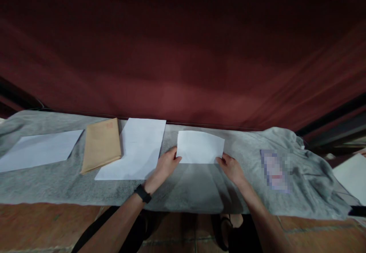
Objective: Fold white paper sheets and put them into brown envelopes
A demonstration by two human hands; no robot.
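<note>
I have both hands on the paper (pixel 200 148), a small white sheet just below the middle of the frame. The left hand (pixel 167 164) pinches its lower left edge and the right hand (pixel 232 168) its lower right corner; the fingers of each are closed on it, thumb in front, the other fingertips out of my sight behind. It bows slightly along the top, and I can't tell whether it is one layer or folded.

Below and around it runs the counter (pixel 243 146), draped in grey, so I get no look at what lies under the drape. Left of centre is a large sheet (pixel 140 146); the envelope (pixel 101 144), brown, lies over part of its left side, and the left wrist, wearing a black watch (pixel 142 194), crosses near its lower right corner. The envelope's faint reddish mark is too small for me to read. At the far left, another sheet (pixel 45 150) runs off the frame.

To the lower right, a pixelated item (pixel 275 171) gives me only blocks of purple and pink. A pale panel (pixel 353 178) is cut off by the right edge. The dark red wall (pixel 177 73) fades to near black at the top.
</note>
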